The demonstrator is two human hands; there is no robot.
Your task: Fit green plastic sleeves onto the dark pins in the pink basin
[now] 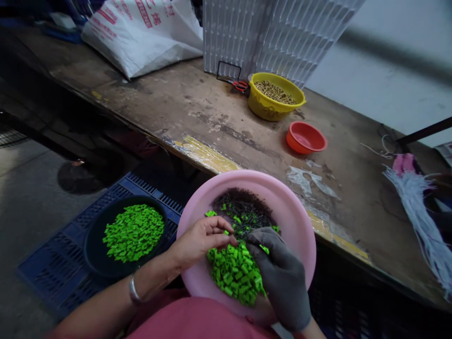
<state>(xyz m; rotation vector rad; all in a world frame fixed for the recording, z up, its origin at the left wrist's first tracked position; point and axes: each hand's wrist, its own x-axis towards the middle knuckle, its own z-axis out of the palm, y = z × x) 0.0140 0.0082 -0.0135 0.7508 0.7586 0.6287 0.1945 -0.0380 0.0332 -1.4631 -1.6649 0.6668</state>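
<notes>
A pink bowl (296, 207) rests on my lap against the bench edge. It holds a heap of small green plastic pieces (236, 275) and a dark mass of tiny black parts (243, 207). My bare left hand (201, 240), with a silver bangle at the wrist, has its fingertips pinched together over the pieces; what they hold is too small to name. My right hand (280, 278) wears a grey glove and curls inward beside it, fingertips meeting the left hand's.
A black bowl of green pieces (133, 231) sits on a blue crate (52, 268) to my left. On the worn bench (219, 113) stand a yellow bowl of brass rings (275, 96), an orange bowl (305, 137), a white sack (141, 33) and white cords (420, 207).
</notes>
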